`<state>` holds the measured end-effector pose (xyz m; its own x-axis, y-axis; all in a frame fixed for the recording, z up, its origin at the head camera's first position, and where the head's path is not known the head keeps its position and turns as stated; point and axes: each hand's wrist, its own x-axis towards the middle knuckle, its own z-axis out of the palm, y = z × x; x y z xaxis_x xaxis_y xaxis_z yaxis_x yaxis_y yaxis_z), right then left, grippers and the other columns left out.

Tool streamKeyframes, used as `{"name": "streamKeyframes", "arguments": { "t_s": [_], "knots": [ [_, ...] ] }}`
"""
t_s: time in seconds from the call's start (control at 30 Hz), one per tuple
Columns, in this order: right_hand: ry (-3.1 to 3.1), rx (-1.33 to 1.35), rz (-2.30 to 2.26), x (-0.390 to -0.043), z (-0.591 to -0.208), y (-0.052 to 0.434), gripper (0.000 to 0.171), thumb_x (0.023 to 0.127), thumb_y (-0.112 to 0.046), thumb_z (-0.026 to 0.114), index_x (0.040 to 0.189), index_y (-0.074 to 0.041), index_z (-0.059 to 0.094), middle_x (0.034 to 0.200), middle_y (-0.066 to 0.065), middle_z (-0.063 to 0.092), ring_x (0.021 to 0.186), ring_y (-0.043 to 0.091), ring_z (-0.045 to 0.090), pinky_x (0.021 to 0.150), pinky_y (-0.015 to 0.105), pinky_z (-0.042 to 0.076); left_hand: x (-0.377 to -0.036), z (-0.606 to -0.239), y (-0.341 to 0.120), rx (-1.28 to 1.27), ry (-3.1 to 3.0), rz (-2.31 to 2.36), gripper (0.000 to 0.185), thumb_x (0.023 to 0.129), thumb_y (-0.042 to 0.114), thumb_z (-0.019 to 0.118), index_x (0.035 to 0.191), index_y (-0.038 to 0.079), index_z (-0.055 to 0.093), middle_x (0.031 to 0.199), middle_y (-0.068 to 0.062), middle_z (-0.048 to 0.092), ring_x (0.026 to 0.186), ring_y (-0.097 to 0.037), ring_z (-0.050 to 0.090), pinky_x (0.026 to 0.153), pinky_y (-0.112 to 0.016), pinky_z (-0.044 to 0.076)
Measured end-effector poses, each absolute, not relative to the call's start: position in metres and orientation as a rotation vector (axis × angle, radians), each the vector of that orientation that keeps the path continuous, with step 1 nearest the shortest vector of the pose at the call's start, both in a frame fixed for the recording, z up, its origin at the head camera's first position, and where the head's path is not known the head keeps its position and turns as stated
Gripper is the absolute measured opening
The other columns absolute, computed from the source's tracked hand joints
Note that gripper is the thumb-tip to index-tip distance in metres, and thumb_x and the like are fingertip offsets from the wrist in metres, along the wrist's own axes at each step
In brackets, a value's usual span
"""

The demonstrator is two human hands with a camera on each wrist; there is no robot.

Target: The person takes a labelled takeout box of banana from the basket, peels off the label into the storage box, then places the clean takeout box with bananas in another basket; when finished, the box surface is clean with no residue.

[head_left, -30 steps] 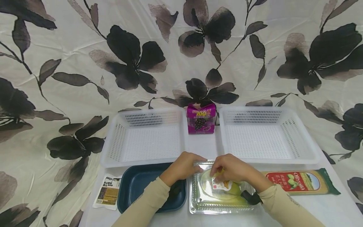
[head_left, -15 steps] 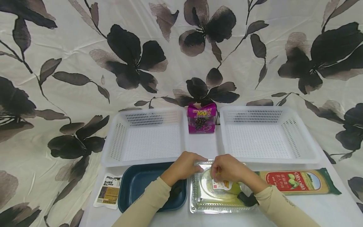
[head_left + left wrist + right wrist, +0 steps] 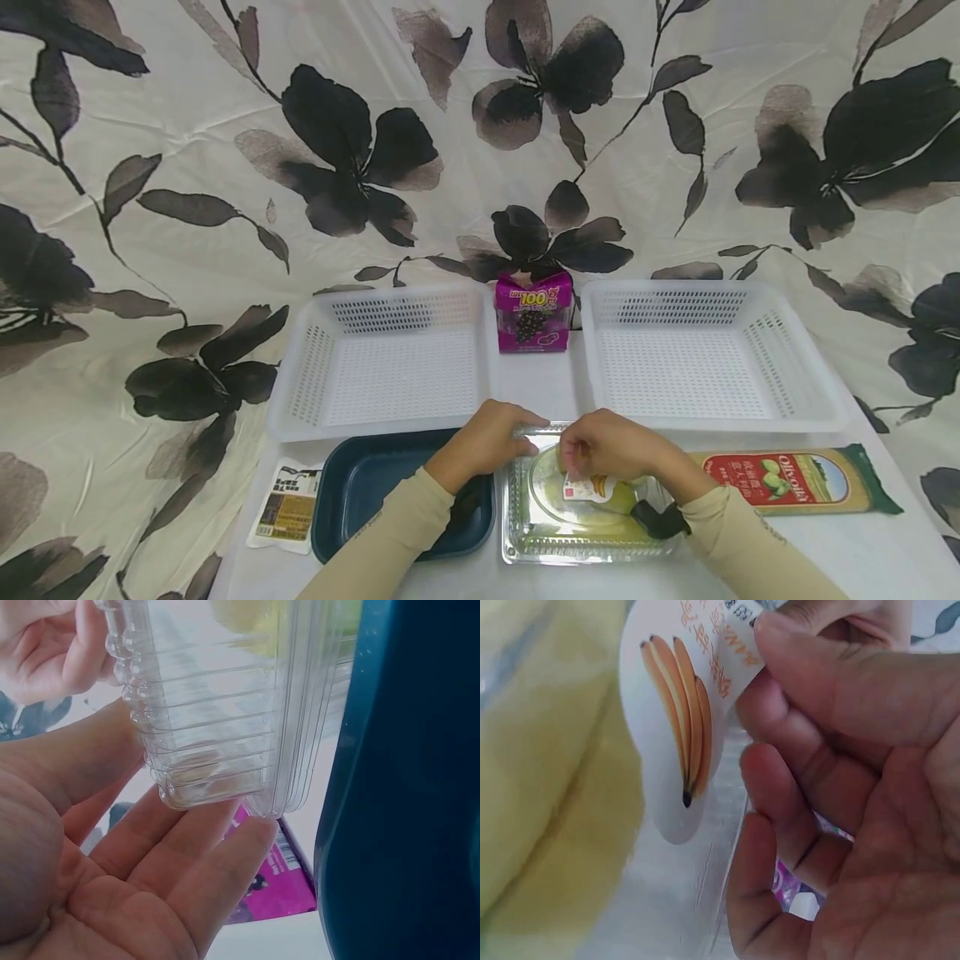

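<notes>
A clear plastic clamshell container (image 3: 532, 533) with yellow fruit (image 3: 532, 810) inside lies in front of me. At its far left corner my left hand (image 3: 480, 446) grips the edge, thumb on one side and fingers against the ribbed corner, as the left wrist view shows. My right hand (image 3: 611, 446) is over the lid. Its thumb and index finger pinch the upper corner of a white banana-picture sticker (image 3: 671, 727), while the other fingers curl loosely. The pinched corner stands raised towards the fingertips; the rounded end of the sticker lies close over the lid.
Left of the container stands a dark blue tray (image 3: 480, 533), with a white-and-brown packet (image 3: 287, 508) beyond it. A green-ended Olivoilà pack (image 3: 795, 483) lies at right. Two white baskets (image 3: 382, 433), (image 3: 720, 425) stand behind, with a purple grape-picture package (image 3: 532, 315) between them.
My right hand's fingers have drawn together from a looser pose and now pinch the sticker's corner. The left hand and container have stayed in place.
</notes>
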<state>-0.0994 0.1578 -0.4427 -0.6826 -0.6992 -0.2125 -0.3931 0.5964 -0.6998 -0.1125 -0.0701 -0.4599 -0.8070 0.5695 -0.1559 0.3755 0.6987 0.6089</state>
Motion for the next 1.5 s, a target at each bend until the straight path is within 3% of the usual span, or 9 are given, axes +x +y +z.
{"name": "streamKeyframes", "arguments": {
  "t_s": [0.23, 0.4, 0.6, 0.87, 1.23, 1.5],
  "knots": [
    [2.288, -0.916, -0.882, -0.101, -0.442, 0.162, 0.017, 0.086, -0.006, 0.076, 0.081, -0.019, 0.066, 0.074, -0.014, 0.061, 0.068, 0.000, 0.053, 0.067, 0.021, 0.049, -0.113, -0.461, -0.070, 0.753, 2.588, 0.811, 0.036, 0.087, 0.016, 0.081, 0.124, 0.016, 0.076, 0.122, -0.002, 0.076, 0.117, -0.020, 0.069, 0.099, -0.036, 0.057],
    [2.226, -0.898, -0.930, -0.101, -0.444, 0.166, 0.019, 0.086, -0.003, 0.073, 0.083, -0.019, 0.065, 0.077, -0.012, 0.063, 0.070, 0.002, 0.056, 0.069, 0.023, 0.051, -0.114, -0.462, -0.070, 0.735, 2.588, 0.800, 0.037, 0.088, 0.016, 0.081, 0.124, 0.017, 0.076, 0.122, -0.002, 0.075, 0.118, -0.020, 0.069, 0.100, -0.036, 0.057],
    [2.200, -0.868, -0.960, -0.099, -0.442, 0.163, 0.025, 0.082, -0.001, 0.078, 0.101, -0.014, 0.071, 0.078, -0.008, 0.065, 0.065, 0.004, 0.059, 0.064, 0.022, 0.053, -0.113, -0.462, -0.070, 0.723, 2.585, 0.785, 0.037, 0.087, 0.017, 0.081, 0.124, 0.018, 0.076, 0.123, -0.002, 0.075, 0.118, -0.020, 0.069, 0.101, -0.037, 0.057],
    [2.264, -0.902, -0.876, -0.099, -0.441, 0.159, 0.020, 0.079, -0.003, 0.079, 0.076, -0.022, 0.071, 0.071, -0.013, 0.064, 0.067, 0.001, 0.056, 0.066, 0.023, 0.050, -0.113, -0.463, -0.071, 0.754, 2.594, 0.780, 0.037, 0.087, 0.018, 0.081, 0.124, 0.017, 0.076, 0.122, -0.001, 0.075, 0.118, -0.019, 0.069, 0.100, -0.035, 0.057],
    [2.131, -0.998, -0.917, -0.107, -0.443, 0.170, 0.015, 0.080, -0.008, 0.079, 0.079, -0.021, 0.072, 0.074, -0.015, 0.064, 0.068, 0.000, 0.054, 0.065, 0.020, 0.048, -0.114, -0.465, -0.069, 0.721, 2.591, 0.790, 0.037, 0.088, 0.018, 0.081, 0.124, 0.018, 0.076, 0.124, -0.001, 0.075, 0.120, -0.019, 0.068, 0.102, -0.036, 0.056],
    [1.990, -1.014, -0.979, -0.111, -0.444, 0.175, 0.009, 0.082, -0.009, 0.078, 0.083, -0.015, 0.071, 0.075, -0.009, 0.062, 0.066, -0.001, 0.051, 0.061, 0.017, 0.046, -0.114, -0.465, -0.070, 0.733, 2.590, 0.801, 0.037, 0.087, 0.017, 0.081, 0.124, 0.017, 0.076, 0.123, -0.001, 0.075, 0.119, -0.019, 0.068, 0.101, -0.035, 0.056]
  ]
}}
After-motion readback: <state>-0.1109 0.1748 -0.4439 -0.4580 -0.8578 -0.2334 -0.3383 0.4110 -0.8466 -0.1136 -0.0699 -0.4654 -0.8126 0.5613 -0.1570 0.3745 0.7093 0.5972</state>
